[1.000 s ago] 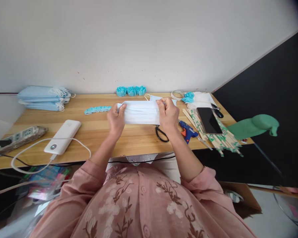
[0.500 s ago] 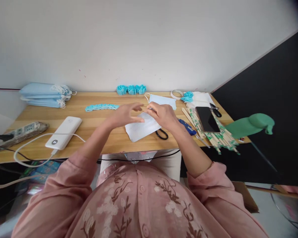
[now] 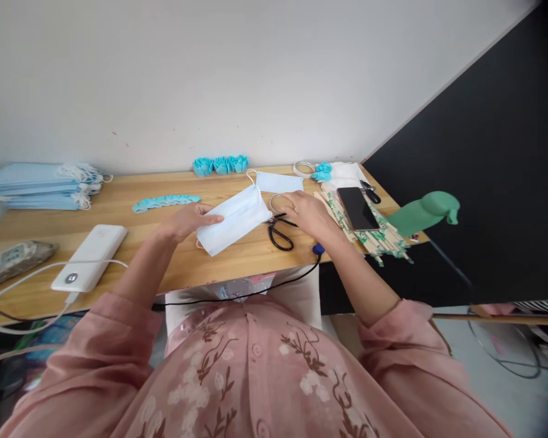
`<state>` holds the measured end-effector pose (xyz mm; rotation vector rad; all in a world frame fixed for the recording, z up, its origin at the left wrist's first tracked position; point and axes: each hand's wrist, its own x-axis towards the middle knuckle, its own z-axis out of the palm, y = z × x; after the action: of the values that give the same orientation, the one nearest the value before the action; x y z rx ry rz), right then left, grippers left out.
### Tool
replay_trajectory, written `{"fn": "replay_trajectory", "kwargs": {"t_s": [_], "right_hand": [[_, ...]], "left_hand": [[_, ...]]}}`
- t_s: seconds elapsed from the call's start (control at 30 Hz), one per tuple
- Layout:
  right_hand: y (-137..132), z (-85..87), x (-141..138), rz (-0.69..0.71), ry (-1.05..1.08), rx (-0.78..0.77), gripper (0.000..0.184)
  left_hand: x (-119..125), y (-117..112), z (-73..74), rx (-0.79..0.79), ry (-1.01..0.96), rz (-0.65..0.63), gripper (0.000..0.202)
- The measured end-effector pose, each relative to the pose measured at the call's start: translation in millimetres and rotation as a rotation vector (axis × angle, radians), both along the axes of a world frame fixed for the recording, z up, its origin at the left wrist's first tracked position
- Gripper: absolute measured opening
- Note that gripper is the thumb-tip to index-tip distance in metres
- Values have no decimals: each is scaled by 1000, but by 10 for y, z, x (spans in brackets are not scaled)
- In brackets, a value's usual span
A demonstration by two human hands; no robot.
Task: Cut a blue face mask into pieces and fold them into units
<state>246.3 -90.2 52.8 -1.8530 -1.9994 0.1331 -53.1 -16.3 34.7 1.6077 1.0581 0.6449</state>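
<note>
My left hand [image 3: 187, 220] pinches the left end of a pale blue face mask [image 3: 235, 219], thumb on top. The mask is tilted above the desk, its right corner raised. My right hand [image 3: 305, 212] is to the right of the mask with its fingers curled. A thin, pale round loop [image 3: 274, 198] shows at its fingertips; I cannot tell whether it belongs to the mask. Black-handled scissors [image 3: 281, 234] lie just below my right hand. Behind it, a second blue mask [image 3: 279, 182] lies flat on the desk.
A strip of folded blue material [image 3: 165, 202] and blue flowers [image 3: 220, 165] lie further back. To the left are stacked masks [image 3: 36, 182], a white power bank [image 3: 90, 258] and a power strip [image 3: 16, 263]. At right are a tape roll [image 3: 304, 169], phone [image 3: 358, 208], paper-wrapped chopsticks [image 3: 383, 243] and green bottle [image 3: 424, 213].
My hands have moved apart. The mask has risen off the desk in my left hand and turned its blue face up, uncovering the scissors. The view has shifted right.
</note>
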Motion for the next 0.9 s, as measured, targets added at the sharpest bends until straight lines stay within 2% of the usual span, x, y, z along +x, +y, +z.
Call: {"fn": "replay_trajectory", "kwargs": {"t_s": [0.1,0.23,0.37,0.43,0.6,0.7,0.8,0.9], "right_hand": [[-109,-64,-27,61,90,13,39],[-152,-31,-73,67,247,18,48],[-156,-20,-261,213,278,27,96],[-140,-63,-397,228,304,49,103],[-46,-206,-604,92,488,102,64],[1,-229,-666,107,526,83,60],[57,-170,-682,101,454,47,56],[153,-23,-536,85,259,-20,54]], "left_hand": [[-106,6,-52,-190,-4,-67,34],[-119,-79,-28,-209,-76,-49,39],[-77,-211,16,-201,-66,-90,42],[-45,-286,26,-213,-59,-123,48],[28,-386,68,-208,25,-223,63],[132,-341,116,-217,35,-245,65],[274,-249,129,-219,78,-218,55],[349,-168,73,-306,94,-209,47]]}}
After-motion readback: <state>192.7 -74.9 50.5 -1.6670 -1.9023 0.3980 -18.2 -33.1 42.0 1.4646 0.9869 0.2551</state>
